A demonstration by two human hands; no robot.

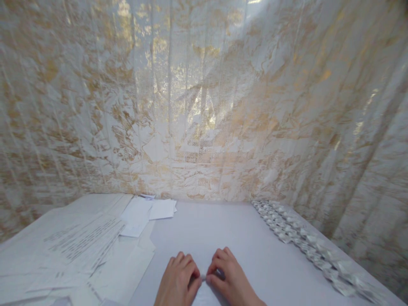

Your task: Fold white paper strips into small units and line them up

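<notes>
My left hand [179, 276] and my right hand [231, 278] face each other low in the middle of the head view. The fingers of both are curled into a pinch, thumb against fingertips, with only a narrow gap between the hands. They grip a white piece of paper [205, 296] at its upper end, where a small fold or tip shows between the fingertips. Its lower part runs out of the picture at the bottom. How the paper is folded cannot be made out.
At left, printed sheets [79, 242] overlap on the white table [204, 225]. Small blank paper pieces [162, 209] lie at their far edge. Rows of small folded paper pieces [302, 238] line the table's right side. A patterned curtain [204, 106] hangs behind the table.
</notes>
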